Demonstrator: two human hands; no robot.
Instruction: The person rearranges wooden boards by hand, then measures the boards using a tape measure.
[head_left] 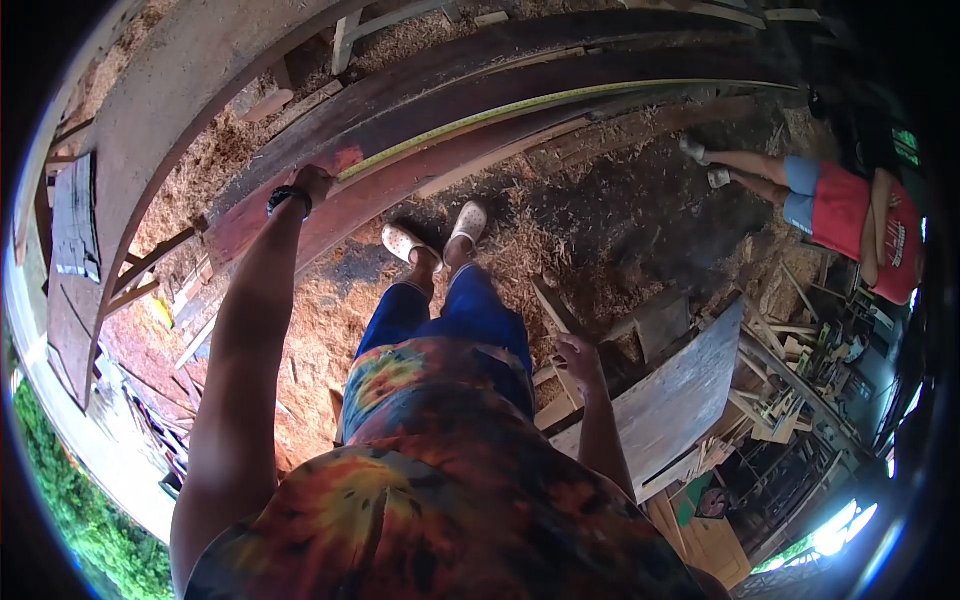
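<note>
My left hand (315, 183), with a dark band at the wrist, is closed at the near end of a yellow tape measure (470, 117). The tape runs out along long dark wooden planks (560, 75), curving away to the upper right. Under and beside my left hand lies a reddish plank (262, 205). At my right side hangs my right hand (582, 362), its fingers loosely bent and apart with nothing visible in them. It is nearest to some wood offcuts (556, 305) and a large pale board (665, 395).
Another person in a red shirt (845, 215) stands at the right, arms folded. Wood shavings (540, 245) cover the floor around my clogs (405, 243). A wide curved plank (190, 90) rises at the left. Scrap wood (790, 350) is piled at the right.
</note>
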